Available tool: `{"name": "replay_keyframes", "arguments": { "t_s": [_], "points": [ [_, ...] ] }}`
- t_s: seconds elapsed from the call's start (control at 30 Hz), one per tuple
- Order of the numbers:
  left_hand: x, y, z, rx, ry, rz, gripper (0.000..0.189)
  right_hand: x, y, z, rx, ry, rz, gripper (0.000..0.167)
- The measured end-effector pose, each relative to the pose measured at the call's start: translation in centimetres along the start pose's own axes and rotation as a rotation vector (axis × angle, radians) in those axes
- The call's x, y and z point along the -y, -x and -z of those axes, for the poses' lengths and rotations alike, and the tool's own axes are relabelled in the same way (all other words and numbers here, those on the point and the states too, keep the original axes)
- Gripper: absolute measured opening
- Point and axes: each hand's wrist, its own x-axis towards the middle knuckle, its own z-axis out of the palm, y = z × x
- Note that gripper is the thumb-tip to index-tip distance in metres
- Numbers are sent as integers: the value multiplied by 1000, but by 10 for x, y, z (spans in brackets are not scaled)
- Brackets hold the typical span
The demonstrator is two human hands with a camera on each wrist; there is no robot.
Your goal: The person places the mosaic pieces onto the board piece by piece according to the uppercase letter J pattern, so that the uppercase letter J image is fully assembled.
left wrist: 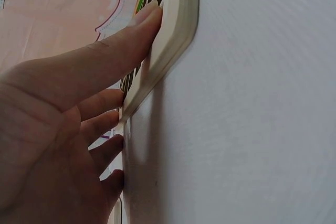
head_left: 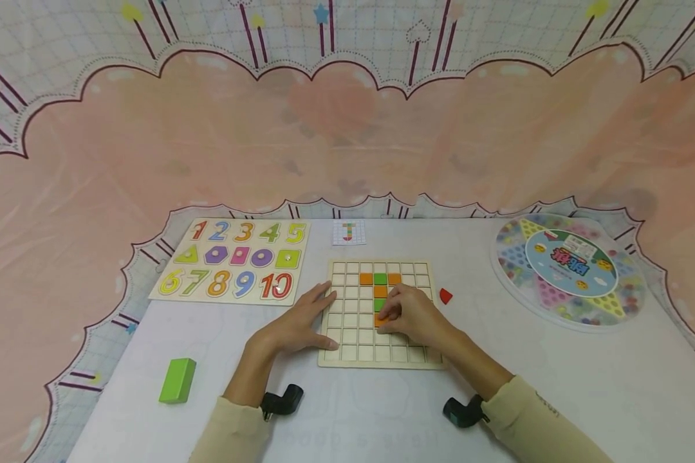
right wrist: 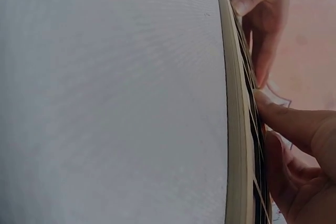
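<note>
A 1-10 puzzle and patterned cloth suggest a playroom.

On the table, a grid board is lying below mid-frame, tiles sitting in its cells, the left hand resting on its left edge, the right hand touching the lowest tile; behind it a card is lying, a number board centre left, a block lower left, a wedge just right of the grid board, a game disc farther right
</note>
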Motion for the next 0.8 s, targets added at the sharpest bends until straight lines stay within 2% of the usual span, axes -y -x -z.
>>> {"name": "replay_keyframes", "arguments": {
  "t_s": [0.37,0.5,0.6,0.8],
  "points": [
    [-2,1,1,-3,7,3,100,-2,-1,1,19,-32,-1,14],
    [-2,1,0,-1,23,11,101,-2,1,3,53,-48,-35,16],
    [-2,1,-1,-2,32,19,102,-3,5,5,80,-49,-27,17],
    [-4,1,0,-14,37,19,101,-7,12,15,85,-122,-7,23]
  ]
}}
